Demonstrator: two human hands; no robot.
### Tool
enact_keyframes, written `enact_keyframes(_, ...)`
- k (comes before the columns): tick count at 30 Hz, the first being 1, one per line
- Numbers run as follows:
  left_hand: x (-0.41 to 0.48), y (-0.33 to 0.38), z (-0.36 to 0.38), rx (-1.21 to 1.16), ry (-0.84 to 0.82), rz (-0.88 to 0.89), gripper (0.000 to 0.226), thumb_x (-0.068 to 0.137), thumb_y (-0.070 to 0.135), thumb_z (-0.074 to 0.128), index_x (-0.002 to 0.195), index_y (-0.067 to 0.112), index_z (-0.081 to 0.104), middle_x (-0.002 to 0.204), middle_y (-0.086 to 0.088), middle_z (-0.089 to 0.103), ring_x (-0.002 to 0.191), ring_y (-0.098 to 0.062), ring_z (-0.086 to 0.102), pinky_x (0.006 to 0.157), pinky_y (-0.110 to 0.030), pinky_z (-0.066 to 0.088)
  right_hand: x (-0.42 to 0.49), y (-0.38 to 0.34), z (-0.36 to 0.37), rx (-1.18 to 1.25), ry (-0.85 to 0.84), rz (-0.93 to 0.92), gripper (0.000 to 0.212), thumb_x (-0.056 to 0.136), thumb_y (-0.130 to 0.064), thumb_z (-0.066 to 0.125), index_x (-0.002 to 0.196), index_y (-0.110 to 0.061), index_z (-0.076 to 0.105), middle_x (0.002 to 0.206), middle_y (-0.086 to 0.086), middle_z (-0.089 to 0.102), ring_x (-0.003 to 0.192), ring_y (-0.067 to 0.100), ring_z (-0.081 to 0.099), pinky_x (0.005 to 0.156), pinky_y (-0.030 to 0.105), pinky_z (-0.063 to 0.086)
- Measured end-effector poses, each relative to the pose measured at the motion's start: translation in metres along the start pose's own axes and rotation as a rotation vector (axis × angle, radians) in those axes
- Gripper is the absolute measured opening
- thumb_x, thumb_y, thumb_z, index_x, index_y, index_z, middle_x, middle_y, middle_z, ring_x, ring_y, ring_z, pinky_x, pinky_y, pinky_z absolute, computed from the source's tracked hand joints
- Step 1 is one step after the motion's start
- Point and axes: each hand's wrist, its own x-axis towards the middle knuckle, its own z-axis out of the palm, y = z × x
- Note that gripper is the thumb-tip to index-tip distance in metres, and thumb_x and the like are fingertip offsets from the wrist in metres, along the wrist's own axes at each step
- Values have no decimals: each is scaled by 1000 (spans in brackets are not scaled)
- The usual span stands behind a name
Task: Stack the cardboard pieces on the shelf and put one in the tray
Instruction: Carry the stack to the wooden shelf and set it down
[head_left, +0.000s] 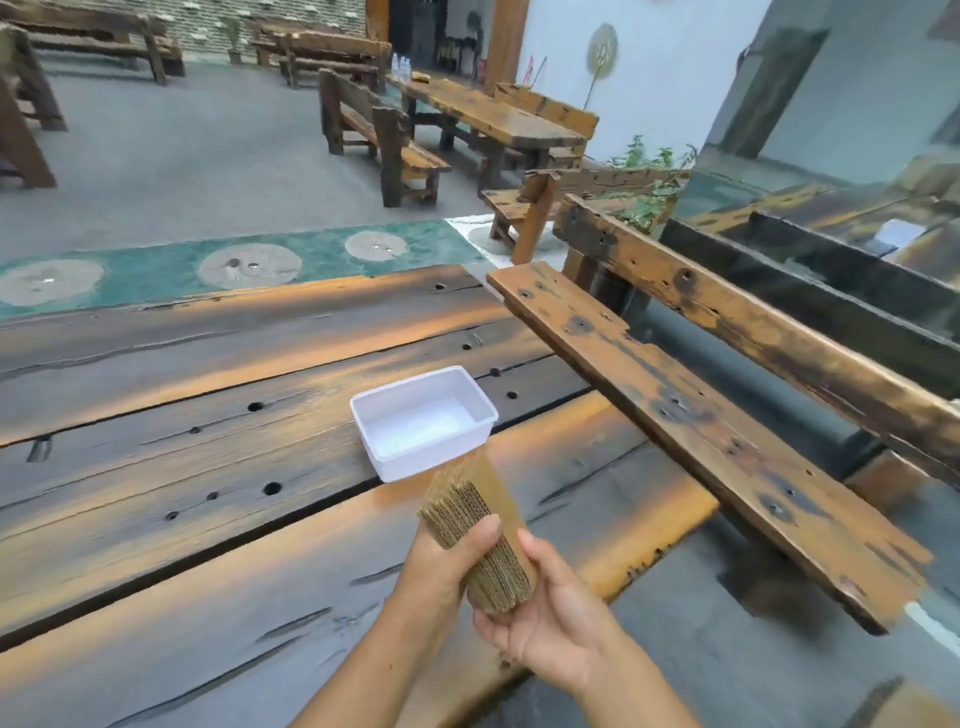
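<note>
Surface (208, 415): big dark plank top with orange wear and bolt holes, fills the lower left and centre. Shelf (701, 431): worn plank running diagonally along the right side, a backrail behind it, nothing on it in view. More benches and tables across the yard in the background.

Tray (470, 415): white plastic, rectangular, sits on the surface near its right edge, just left of the shelf. Inside looks bare.

Cardboard (485, 525): stack of corrugated pieces, held on edge and tilted, above the surface, near end toward the camera, far end pointing at the tray and overlapping its near corner in view. Can't tell if it touches the tray. Not on the shelf, not in the tray.

Left hand (441, 561): on the stack's left face, thumb laid across the fluted near edges at the top. Other fingers hidden behind the stack, so can't tell how they sit.

Right hand (550, 623): cups the stack from below and from the right, thumb up along the right face, fingers (498, 631) curled under the bottom edge. Stack sits clamped between the two hands; both are closed on it, not spread. Piece count unreadable.
</note>
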Motion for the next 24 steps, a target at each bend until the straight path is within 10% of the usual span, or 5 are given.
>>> enact_keyframes(7, 40, -49, 117, 94, -247, -325, 68, 88, 61, 41, 122, 9, 71, 126, -21, 70, 117, -38, 64, 104, -59, 47, -66, -88, -145, -164, 173, -315, 46, 77, -22, 75, 118, -7, 61, 89, 9, 73, 70, 17, 70, 59, 30, 57)
enact_keyframes(12, 57, -104, 214, 346, -357, -445, 61, 79, 58, 61, 119, 12, 65, 112, -16, 71, 106, -35, 67, 95, -64, 52, -141, -118, -231, -579, 566, -499, 48, 65, -41, 78, 96, -13, 54, 80, 1, 59, 72, 14, 56, 68, 34, 46)
enact_keyframes(18, 35, -191, 357, 625, -519, -461, 20, 96, 41, 55, 92, 21, 61, 89, -4, 61, 75, -18, 62, 59, -38, 57, -217, -98, -312, -425, 978, -609, 38, 77, -39, 73, 99, -16, 51, 81, -4, 54, 71, 8, 52, 67, 26, 42)
enact_keyframes(24, -32, -260, 456, 695, -726, -510, 16, 96, 29, 52, 88, 17, 58, 84, -3, 59, 72, -16, 56, 60, -30, 50, -281, -65, -369, 17, 1311, -720, 34, 84, -24, 65, 115, -22, 52, 95, -1, 65, 75, -2, 61, 66, 16, 47)
